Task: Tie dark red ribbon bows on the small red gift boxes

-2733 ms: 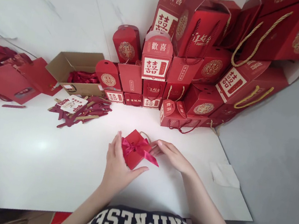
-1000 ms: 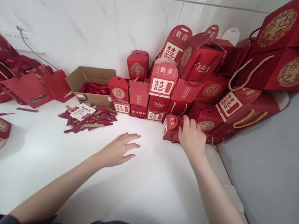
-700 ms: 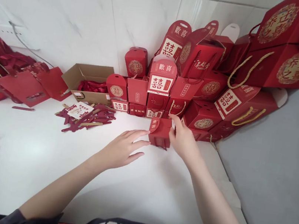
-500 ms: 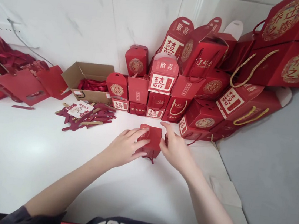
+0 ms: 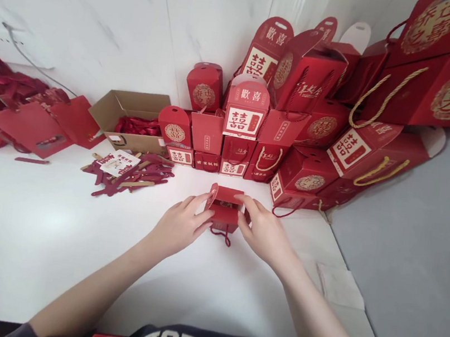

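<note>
White tabletop (image 5: 49, 238) surrounds left hand (image 5: 179, 223) and right hand (image 5: 265, 232), both spread against box (image 5: 226, 215) edges.

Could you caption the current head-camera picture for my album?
Left hand and right hand at a small red box with its top open, before stacked red boxes.

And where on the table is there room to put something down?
The table is bare between the strips and its near edge, left of the left arm, and between both arms, nearer than the small box. It's crowded by the wall: stacked boxes, cardboard box.
</note>
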The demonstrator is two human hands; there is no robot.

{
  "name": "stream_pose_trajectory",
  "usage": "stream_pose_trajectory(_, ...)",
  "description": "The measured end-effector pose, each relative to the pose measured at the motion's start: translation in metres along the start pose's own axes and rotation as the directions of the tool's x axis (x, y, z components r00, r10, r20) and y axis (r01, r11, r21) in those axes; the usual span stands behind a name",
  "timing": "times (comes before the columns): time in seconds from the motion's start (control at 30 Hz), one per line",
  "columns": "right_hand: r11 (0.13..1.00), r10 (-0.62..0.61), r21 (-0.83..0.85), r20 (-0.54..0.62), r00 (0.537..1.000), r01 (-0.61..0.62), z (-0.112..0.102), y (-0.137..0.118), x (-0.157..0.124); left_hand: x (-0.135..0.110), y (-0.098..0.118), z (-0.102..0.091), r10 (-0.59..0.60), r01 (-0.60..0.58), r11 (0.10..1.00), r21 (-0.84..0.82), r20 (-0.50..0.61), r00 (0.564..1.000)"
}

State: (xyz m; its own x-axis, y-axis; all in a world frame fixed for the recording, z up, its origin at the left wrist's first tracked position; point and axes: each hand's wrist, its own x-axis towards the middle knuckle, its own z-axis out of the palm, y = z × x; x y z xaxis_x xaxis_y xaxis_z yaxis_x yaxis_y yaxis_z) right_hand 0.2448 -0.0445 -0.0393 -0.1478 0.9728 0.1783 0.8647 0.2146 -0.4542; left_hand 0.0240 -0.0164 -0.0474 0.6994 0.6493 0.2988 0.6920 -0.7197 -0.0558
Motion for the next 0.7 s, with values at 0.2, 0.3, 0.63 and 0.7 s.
stream_pose_trajectory(0.2,1.0,0.002,0.005,-0.027,1.0,-0.002,0.001,0.001,-0.001,0.002,-0.003,0.004,0.018,-0.019,0.999,-0.044,-0.025,1.0)
stream_pose_trajectory(0.3,0.998,-0.015,0.063,-0.094,0.995,0.021,0.005,0.004,-0.001,0.001,-0.004,0.005,0.012,-0.014,0.997,-0.077,-0.031,0.999)
stream_pose_trajectory(0.63,0.888,-0.277,0.368,-0.055,0.959,0.277,0.036,0.008,-0.018,-0.015,-0.008,0.005,0.085,-0.105,0.945,-0.309,-0.078,0.993)
stream_pose_trajectory(0.7,0.865,-0.285,0.41,-0.071,0.956,0.288,0.036,0.008,-0.021,-0.01,-0.023,-0.004,0.08,-0.118,0.948,-0.295,-0.14,0.987)
